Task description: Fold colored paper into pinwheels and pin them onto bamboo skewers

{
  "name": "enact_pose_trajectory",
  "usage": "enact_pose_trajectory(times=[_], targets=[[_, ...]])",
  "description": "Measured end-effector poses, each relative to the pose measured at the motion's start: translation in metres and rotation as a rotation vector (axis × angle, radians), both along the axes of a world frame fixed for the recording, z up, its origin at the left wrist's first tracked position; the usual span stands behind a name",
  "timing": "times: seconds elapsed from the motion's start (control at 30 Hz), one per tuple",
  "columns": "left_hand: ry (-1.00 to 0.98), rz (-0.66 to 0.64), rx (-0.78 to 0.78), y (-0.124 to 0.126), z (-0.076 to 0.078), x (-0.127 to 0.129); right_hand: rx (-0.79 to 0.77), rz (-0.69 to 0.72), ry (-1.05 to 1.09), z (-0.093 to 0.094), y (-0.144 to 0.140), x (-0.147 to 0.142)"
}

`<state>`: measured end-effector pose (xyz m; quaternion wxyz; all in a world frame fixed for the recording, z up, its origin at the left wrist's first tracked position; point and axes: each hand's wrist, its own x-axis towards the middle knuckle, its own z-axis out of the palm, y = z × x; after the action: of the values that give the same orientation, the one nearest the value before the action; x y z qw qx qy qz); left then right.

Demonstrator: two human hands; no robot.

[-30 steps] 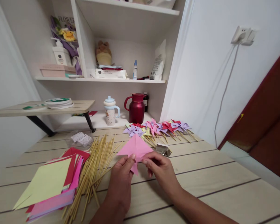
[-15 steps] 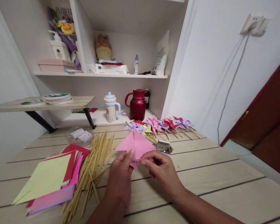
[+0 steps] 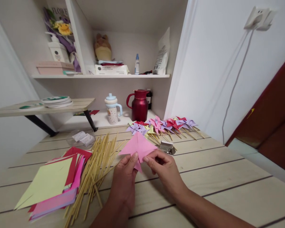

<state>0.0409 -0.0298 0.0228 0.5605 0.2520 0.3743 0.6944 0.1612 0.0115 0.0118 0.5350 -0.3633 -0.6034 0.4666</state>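
A pink sheet of paper (image 3: 139, 144), creased and partly folded, is held up over the table between both hands. My left hand (image 3: 125, 169) pinches its lower left part, thumb on the near face. My right hand (image 3: 162, 166) has thumb and forefinger closed at the paper's lower right edge. Beyond the paper lie finished paper pinwheels (image 3: 158, 124) on sticks, in pink, purple, red and yellow. A small open box (image 3: 167, 147) with shiny bits stands just behind my right hand. Left of my left hand is a loose pile of thin wooden sticks (image 3: 95, 171).
Stacked coloured paper sheets (image 3: 46, 180) lie at the left, beside a clear container (image 3: 80, 138) with white packets. A raised wooden stand (image 3: 83, 103) carries round lids. At the back are a cup (image 3: 112, 112) and a red jug (image 3: 139, 106).
The camera view has shifted slightly. My right thumb has moved a little up along the paper's edge; both hands keep their pinch on the pink paper.
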Motion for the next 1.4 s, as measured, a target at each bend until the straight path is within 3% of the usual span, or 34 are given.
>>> enact_pose_trajectory(times=[0.77, 0.97, 1.17, 1.27, 1.4], targets=[[0.006, 0.013, -0.068, -0.002, -0.005, -0.001, -0.065, -0.001, -0.002, 0.0, -0.001, -0.002], [0.073, 0.047, -0.02, 0.0, -0.008, -0.006, 0.006, -0.023, -0.014, -0.007, 0.002, -0.001], [0.267, 0.179, -0.063, 0.002, 0.005, -0.018, 0.16, -0.159, -0.035, 0.001, 0.011, 0.014], [0.408, 0.202, -0.028, 0.0, 0.011, -0.018, 0.142, -0.045, -0.055, 0.008, 0.017, 0.023], [0.482, 0.154, 0.007, 0.0, 0.012, -0.014, -0.038, 0.135, 0.05, 0.012, 0.021, 0.028]])
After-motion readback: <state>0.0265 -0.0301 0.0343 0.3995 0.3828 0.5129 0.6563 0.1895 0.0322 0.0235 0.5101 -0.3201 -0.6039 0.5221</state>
